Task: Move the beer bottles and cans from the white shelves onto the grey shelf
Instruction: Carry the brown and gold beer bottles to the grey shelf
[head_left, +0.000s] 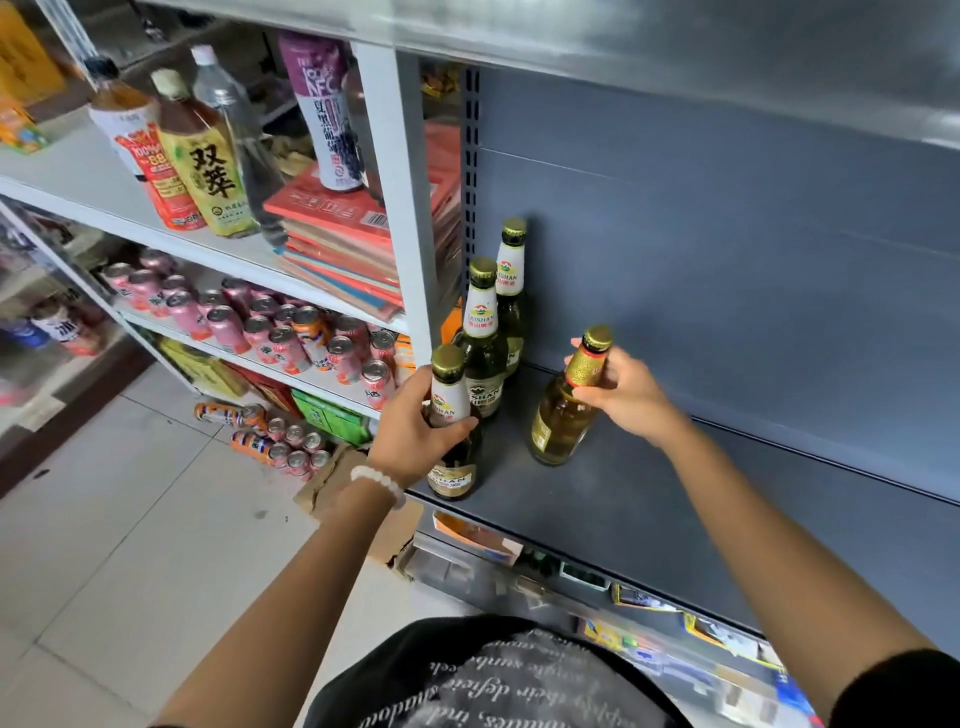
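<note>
Setting both down on the grey shelf (649, 499) — left hand (410, 431) wrapped the near white-labelled bottle (453, 431), right hand (623, 389) gripped the gold-necked bottle (563, 410); I'd seat each flat before letting go.

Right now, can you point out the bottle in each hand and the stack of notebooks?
Bottle in left hand (451, 400), head view, on its white neck label.
Bottle in right hand (558, 421), head view, on its clear amber body.
Stack of notebooks (332, 228), head view, on the top red cover.
</note>
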